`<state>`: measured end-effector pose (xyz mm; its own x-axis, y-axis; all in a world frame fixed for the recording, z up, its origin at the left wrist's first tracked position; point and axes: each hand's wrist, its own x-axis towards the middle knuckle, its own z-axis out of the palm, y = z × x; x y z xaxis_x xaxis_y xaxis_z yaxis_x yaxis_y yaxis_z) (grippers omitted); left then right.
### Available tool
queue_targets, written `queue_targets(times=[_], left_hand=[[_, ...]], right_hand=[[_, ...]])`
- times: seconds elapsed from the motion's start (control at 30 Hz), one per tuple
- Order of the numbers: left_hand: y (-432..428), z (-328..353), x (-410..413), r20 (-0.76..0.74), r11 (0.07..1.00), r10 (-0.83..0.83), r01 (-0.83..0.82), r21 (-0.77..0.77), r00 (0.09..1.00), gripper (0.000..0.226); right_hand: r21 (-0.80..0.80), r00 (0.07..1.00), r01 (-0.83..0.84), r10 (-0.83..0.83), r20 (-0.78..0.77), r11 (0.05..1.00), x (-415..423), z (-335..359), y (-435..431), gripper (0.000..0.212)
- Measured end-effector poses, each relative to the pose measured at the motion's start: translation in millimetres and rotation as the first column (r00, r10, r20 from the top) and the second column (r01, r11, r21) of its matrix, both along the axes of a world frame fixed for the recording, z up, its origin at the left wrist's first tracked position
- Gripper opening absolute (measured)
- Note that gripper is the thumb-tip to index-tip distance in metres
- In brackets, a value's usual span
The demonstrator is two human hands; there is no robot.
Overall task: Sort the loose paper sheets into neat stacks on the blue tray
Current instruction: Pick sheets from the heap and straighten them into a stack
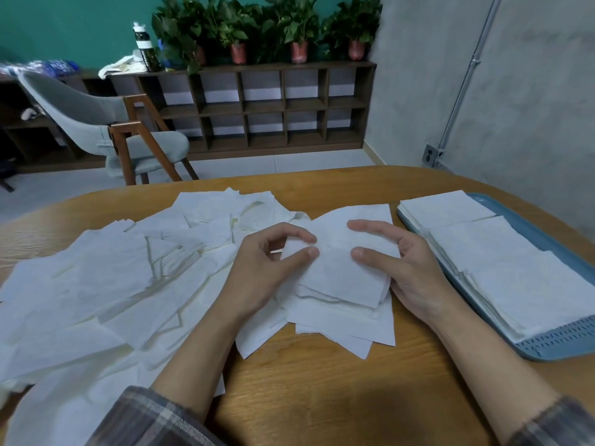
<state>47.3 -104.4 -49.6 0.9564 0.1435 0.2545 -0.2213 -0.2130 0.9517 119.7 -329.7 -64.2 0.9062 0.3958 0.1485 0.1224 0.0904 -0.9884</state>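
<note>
Two hands grasp one small pile of white paper sheets (341,278), left hand (264,268) pinching, right hand (412,268) cupping. Three neat stacks (483,246) fill the blue plastic tray (560,347) beside the right hand; bare wooden tabletop (322,381) lies between the forearms.

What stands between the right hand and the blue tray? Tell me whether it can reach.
Probably yes: the right hand, gripping a small stack of sheets, lies just beside the blue tray; nothing stands between them.

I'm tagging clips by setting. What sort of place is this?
Probably an office or meeting room: a large wooden table, an open cubby shelf along the wall with potted plants on top, and a padded chair.
</note>
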Motion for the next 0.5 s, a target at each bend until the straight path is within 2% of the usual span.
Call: queue_targets(times=[0.17,0.27,0.43,0.5], left_hand=[[1.4,3.9,-1.6,0.022,0.995,-0.047,0.049,-0.082,0.999,0.04],[2.6,5.5,-2.4,0.029,0.993,-0.061,0.064,-0.097,0.998,0.051],[3.5,6.1,-5.5,-0.04,0.994,-0.049,0.045,-0.097,0.998,0.05],[4.0,6.8,-4.7,-0.089,0.996,-0.021,0.012,-0.092,0.996,0.035]], right_hand=[[-0.038,1.0,0.027,-0.028,-0.011,0.999,1.0,2.1,1.2,0.038],[-0.043,0.998,0.036,-0.038,-0.045,0.998,0.6,1.1,1.1,0.035],[-0.048,0.999,0.016,-0.018,-0.048,0.999,-2.0,2.7,-1.2,0.022],[-0.043,0.998,0.007,-0.009,-0.057,0.999,-2.1,3.3,-1.2,0.022]])
